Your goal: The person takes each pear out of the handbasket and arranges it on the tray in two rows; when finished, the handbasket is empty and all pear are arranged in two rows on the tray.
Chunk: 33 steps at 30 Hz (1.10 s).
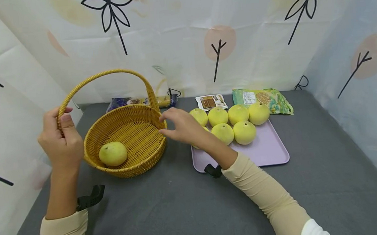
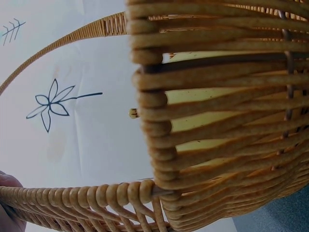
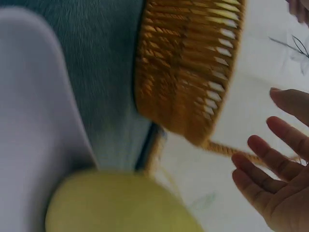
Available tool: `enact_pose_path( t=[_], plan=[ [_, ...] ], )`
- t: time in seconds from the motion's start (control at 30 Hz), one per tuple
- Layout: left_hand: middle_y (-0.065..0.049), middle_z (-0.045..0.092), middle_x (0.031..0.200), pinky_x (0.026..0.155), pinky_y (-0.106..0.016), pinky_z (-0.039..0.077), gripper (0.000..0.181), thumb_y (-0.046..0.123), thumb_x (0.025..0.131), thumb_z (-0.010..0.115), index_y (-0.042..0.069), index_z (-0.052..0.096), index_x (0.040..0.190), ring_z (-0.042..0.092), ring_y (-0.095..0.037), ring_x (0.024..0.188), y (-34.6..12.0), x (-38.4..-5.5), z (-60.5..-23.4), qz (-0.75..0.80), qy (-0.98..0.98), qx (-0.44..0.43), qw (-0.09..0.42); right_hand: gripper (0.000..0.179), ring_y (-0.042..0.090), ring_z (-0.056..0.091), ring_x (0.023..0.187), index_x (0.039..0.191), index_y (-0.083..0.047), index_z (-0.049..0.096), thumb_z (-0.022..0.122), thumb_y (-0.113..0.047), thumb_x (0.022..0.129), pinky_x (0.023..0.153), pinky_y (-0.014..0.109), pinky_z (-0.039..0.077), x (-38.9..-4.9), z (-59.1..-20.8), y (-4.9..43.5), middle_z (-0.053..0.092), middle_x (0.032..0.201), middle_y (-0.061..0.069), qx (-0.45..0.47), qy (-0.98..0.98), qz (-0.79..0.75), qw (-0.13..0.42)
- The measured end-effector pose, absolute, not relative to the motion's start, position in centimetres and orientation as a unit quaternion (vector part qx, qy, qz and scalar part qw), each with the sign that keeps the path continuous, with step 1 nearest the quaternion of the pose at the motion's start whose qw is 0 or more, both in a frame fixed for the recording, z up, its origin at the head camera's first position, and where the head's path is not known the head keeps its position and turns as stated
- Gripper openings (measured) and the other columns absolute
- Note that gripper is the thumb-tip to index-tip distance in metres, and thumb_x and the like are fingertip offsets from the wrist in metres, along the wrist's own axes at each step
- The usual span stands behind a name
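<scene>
My left hand grips the left side of the handle of a golden-brown wicker basket. One round, pale yellow-green fruit lies inside, toward the basket's front left. At the basket's right rim is my right hand, its fingers spread apart and holding nothing. The right wrist view shows those fingers loosely extended, apart from the basket wall. Several more such fruits sit in rows on a lilac tray, partly hidden by my right hand and forearm. The left wrist view is mostly filled by the basket's woven wall.
Behind the basket lies a blue and yellow packet. A small white and brown packet and a green bag lie behind the tray. The grey table is bordered by patterned white cloth at the back and sides.
</scene>
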<state>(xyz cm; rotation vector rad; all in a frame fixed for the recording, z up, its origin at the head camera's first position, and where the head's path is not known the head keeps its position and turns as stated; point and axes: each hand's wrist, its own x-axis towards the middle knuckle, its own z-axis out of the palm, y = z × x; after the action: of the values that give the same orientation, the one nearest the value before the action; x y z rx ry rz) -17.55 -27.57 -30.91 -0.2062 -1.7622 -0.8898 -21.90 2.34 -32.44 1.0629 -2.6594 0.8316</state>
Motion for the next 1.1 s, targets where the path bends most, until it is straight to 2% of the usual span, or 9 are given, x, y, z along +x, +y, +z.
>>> enact_pose_path(
  t=[0.1, 0.2, 0.37, 0.47, 0.8, 1.0, 1.1],
  plan=[
    [0.011, 0.038, 0.063, 0.051, -0.011, 0.022, 0.027, 0.010, 0.103, 0.052, -0.013, 0.066, 0.107, 0.026, 0.001, 0.050, -27.6, -17.5, -30.9, -0.375, -0.744, -0.088, 0.545, 0.033, 0.019, 0.059, 0.111, 0.121, -0.010, 0.067, 0.074, -0.027, 0.093, 0.091, 0.033, 0.047, -22.1, -33.0, -0.7, 0.063, 0.122, 0.006, 0.388, -0.886, 0.245, 0.064],
    [0.010, 0.038, 0.063, 0.052, -0.010, 0.022, 0.026, 0.008, 0.102, 0.052, -0.014, 0.065, 0.106, 0.026, 0.003, 0.050, -27.5, -17.5, -30.9, -0.373, -0.744, -0.087, 0.547, 0.039, 0.017, 0.057, 0.115, 0.127, -0.011, 0.065, 0.073, -0.030, 0.094, 0.092, 0.030, 0.047, -22.2, -33.7, -3.3, 0.060, 0.128, 0.005, 0.421, -0.879, 0.222, 0.025],
    [0.008, 0.038, 0.063, 0.052, -0.009, 0.022, 0.024, 0.006, 0.102, 0.052, -0.014, 0.065, 0.106, 0.026, 0.004, 0.051, -27.4, -17.6, -30.8, -0.372, -0.743, -0.087, 0.550, 0.053, 0.014, 0.049, 0.130, 0.139, -0.013, 0.057, 0.073, -0.035, 0.093, 0.101, 0.026, 0.041, -22.1, -34.7, -7.1, 0.053, 0.142, 0.003, 0.450, -0.864, 0.217, -0.062],
    [0.009, 0.038, 0.063, 0.052, -0.010, 0.022, 0.025, 0.007, 0.103, 0.052, -0.013, 0.065, 0.106, 0.026, 0.003, 0.050, -27.5, -17.6, -30.9, -0.375, -0.743, -0.089, 0.547, 0.064, 0.013, 0.044, 0.134, 0.146, -0.015, 0.051, 0.075, -0.037, 0.091, 0.103, 0.023, 0.038, -21.9, -35.1, -8.6, 0.049, 0.147, 0.002, 0.455, -0.858, 0.221, -0.090],
    [0.014, 0.038, 0.065, 0.053, -0.009, 0.022, 0.023, 0.005, 0.102, 0.051, -0.014, 0.064, 0.106, 0.025, 0.005, 0.051, -26.9, -17.2, -30.4, -0.382, -0.740, -0.088, 0.546, 0.075, 0.005, 0.048, 0.119, 0.150, -0.016, 0.044, 0.077, -0.042, 0.088, 0.087, 0.021, 0.042, -22.1, -35.8, -11.4, 0.051, 0.140, -0.003, 0.438, -0.864, 0.236, -0.072],
    [0.015, 0.038, 0.066, 0.053, -0.008, 0.022, 0.024, 0.004, 0.102, 0.050, -0.015, 0.063, 0.105, 0.025, 0.007, 0.052, -26.3, -16.8, -29.8, -0.378, -0.741, -0.086, 0.548, 0.059, 0.002, 0.051, 0.101, 0.142, -0.022, 0.053, 0.076, -0.040, 0.090, 0.076, 0.020, 0.043, -21.9, -36.0, -12.1, 0.055, 0.126, -0.007, 0.418, -0.876, 0.234, -0.056],
    [0.015, 0.038, 0.066, 0.053, -0.008, 0.022, 0.024, 0.004, 0.102, 0.050, -0.016, 0.063, 0.104, 0.024, 0.007, 0.052, -26.2, -16.7, -29.7, -0.378, -0.741, -0.087, 0.548, 0.056, 0.002, 0.052, 0.099, 0.139, -0.022, 0.055, 0.077, -0.037, 0.090, 0.075, 0.020, 0.043, -21.8, -36.0, -12.1, 0.056, 0.125, -0.007, 0.411, -0.877, 0.241, -0.055]
  ],
)
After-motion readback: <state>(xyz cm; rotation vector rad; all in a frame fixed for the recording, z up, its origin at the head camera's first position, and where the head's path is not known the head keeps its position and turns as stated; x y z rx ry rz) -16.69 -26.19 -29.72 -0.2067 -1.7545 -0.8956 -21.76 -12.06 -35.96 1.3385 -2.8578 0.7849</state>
